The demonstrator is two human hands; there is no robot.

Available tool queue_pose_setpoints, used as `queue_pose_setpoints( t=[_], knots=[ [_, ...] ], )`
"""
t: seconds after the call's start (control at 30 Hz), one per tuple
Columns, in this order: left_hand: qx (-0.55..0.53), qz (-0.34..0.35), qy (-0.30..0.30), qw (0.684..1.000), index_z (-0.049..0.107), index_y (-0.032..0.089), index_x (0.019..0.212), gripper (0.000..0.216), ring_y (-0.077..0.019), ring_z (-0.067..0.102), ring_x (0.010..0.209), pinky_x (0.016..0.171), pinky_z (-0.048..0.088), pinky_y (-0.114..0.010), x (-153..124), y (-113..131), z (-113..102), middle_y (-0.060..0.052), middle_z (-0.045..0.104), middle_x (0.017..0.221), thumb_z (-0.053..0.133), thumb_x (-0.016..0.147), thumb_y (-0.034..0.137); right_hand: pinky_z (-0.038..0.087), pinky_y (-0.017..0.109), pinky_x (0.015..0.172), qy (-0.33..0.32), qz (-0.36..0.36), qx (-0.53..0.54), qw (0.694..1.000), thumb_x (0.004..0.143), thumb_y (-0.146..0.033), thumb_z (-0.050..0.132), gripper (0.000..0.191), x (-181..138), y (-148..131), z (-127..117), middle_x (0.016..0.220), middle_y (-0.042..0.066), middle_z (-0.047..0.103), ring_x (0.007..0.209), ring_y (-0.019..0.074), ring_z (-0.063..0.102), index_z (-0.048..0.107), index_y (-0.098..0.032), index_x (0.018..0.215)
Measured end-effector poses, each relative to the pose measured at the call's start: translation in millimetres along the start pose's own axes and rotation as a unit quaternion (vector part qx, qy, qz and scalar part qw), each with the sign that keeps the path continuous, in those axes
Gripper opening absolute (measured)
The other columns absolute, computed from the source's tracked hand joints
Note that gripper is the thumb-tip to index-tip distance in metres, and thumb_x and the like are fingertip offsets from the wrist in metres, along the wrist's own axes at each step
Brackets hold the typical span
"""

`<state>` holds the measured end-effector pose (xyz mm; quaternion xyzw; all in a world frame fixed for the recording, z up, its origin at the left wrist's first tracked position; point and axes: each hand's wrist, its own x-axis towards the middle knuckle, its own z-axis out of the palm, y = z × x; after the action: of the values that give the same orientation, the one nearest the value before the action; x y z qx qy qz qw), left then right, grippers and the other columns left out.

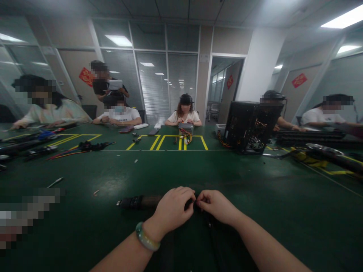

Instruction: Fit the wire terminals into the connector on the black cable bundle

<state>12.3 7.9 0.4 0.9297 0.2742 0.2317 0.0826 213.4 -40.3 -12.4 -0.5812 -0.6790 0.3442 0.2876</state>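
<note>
My left hand [178, 207], with a green bracelet [147, 237] at the wrist, is curled over a long dark tube-shaped part [141, 202] lying on the green table. This part has a metal tip at its left end; its right side is hidden by my hand. Thumb and fingertips of my left hand are closed beside those of my right hand [217, 206]. My right hand pinches at the same spot, and whatever small dark thing sits between the fingertips is too small to name. Below the hands a dark thin piece [210, 223] runs toward me.
On the right stands a black computer case [244, 126]. Wired dark parts [87, 146] lie at the left, near a thin pointed tool [55, 182]. Several people work across the table, one at a power supply [185, 129] with loose cables. Black parts [320, 149] cover the far right.
</note>
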Motion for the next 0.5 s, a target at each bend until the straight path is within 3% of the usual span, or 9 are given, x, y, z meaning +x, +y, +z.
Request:
queue_pose_setpoints(
  t=[0.2,0.5],
  knots=[
    [-0.005,-0.015,0.002,1.0,0.059,0.022,0.093,0.008,-0.0207,0.059,0.099,0.087,0.046,-0.036,0.6,-2.9,1.2,-0.001,0.064,0.108,0.059,0.085,0.023,0.041,0.02,0.058,-0.008,0.009,0.004,1.0,0.087,-0.027,0.058,0.013,0.6,0.1,-0.4,0.077,0.0,0.07,0.067,0.0136,0.061,0.068,-0.019,0.089],
    [0.001,0.003,-0.007,1.0,0.06,0.023,0.093,0.017,-0.0203,0.058,0.101,0.087,0.046,-0.035,0.0,-1.5,0.7,-0.001,0.064,0.11,0.057,0.08,0.012,0.041,0.019,0.058,-0.002,0.004,0.005,1.0,0.086,-0.025,0.058,0.012,1.7,3.2,1.3,0.075,-0.001,0.069,0.066,0.0129,0.061,0.068,-0.018,0.088]
  ],
)
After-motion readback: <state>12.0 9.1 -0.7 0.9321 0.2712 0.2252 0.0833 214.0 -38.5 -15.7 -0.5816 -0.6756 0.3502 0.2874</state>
